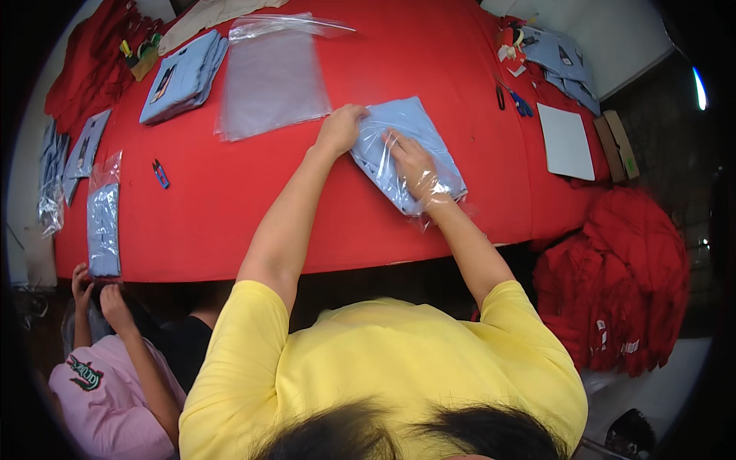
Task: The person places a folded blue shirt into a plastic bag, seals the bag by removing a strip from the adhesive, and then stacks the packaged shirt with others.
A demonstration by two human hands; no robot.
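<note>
Left hand grips the top edge of a folded blue shirt on the red table; right hand, fingers flat, lies inside its plastic bag. The thin film could tear if the hand snags.

Right hand veiled inside clear plastic bag, fingertips blurred; left hand fingertips hidden at folded blue garment; small clutter at table far edge unreadable.

We see a red table: a bagged blue garment at its middle, empty clear bags and a blue stack toward the far left, scissors and a white board toward the right edge.
</note>
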